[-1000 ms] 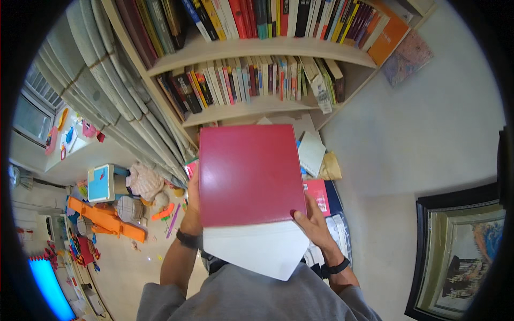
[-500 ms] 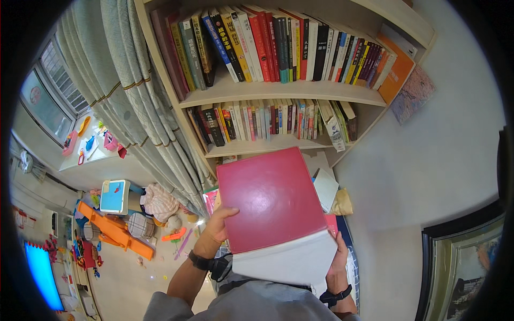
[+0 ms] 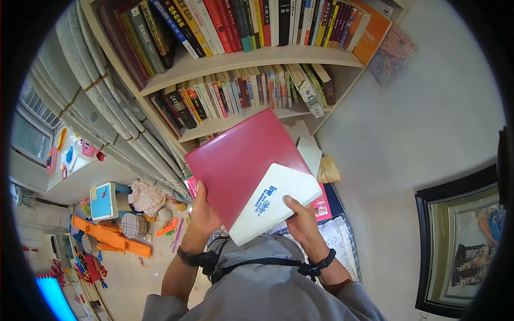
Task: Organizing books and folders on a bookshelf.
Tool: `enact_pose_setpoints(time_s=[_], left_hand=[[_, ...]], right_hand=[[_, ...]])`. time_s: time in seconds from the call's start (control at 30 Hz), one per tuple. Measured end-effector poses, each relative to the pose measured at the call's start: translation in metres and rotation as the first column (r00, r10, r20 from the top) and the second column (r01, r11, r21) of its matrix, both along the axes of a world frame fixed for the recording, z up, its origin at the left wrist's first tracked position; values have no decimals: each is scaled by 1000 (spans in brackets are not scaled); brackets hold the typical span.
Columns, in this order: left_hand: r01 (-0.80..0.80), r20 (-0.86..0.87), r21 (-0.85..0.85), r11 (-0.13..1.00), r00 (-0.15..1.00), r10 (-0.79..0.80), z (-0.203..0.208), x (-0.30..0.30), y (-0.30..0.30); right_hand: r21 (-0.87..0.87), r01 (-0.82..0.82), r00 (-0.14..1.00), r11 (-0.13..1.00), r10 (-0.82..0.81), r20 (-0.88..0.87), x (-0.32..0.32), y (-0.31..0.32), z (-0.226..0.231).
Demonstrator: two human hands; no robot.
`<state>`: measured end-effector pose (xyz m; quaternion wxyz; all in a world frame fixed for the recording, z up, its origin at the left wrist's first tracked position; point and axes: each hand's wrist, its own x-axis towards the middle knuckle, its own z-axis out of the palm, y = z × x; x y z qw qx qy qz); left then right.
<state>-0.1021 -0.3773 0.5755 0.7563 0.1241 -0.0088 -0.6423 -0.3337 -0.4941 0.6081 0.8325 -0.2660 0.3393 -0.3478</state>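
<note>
A large, flat, dark red album (image 3: 230, 166) with a smooth, shiny cover lies across both my hands, tilted before the bookshelf. Over its lower right corner rests a white panel (image 3: 281, 192) with blue lettering; whether it is joined to the album I cannot tell. My left hand (image 3: 203, 214) grips the album's lower left edge, its thumb upright along the side and the other fingers hidden beneath. On the right, my right hand (image 3: 306, 224) pinches the edge of the white panel, thumb on top and fingers underneath.
Ahead stands a pale bookshelf (image 3: 251, 60) with rows of books (image 3: 238, 93). Papers (image 3: 309, 152) and a tan pouch (image 3: 328, 170) sit right of the album. A patterned curtain (image 3: 115, 75) hangs left; toys and an orange slide-like piece (image 3: 107, 235) crowd the floor. A framed picture (image 3: 460, 241) stands at right.
The album has turned counterclockwise and moved left in view. The white panel, earlier jutting out below the album, now overlaps its lower right corner, and my right thumb lies on top of it.
</note>
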Motion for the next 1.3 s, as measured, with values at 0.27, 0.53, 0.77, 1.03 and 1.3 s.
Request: enact_pose_setpoints(time_s=[0.27,0.53,0.77,1.03,1.3], left_hand=[[25,336,31,999,941,-34,14,39,18],[258,668,232,938,658,-346,58,46,27],[-166,720,135,977,694,18,78,26,34],[-589,744,-30,807,527,412,111,43,42],[-855,875,-236,462,20,483,153,63,1]], right_hand=[[-144,-62,996,988,69,48,-31,-35,-4],[-409,-340,940,847,325,-107,-22,-69,45],[-654,-296,955,696,197,-223,52,-90,78],[-862,-424,899,278,12,-438,115,-99,65],[-884,-418,905,210,9,-426,154,-100,66]])
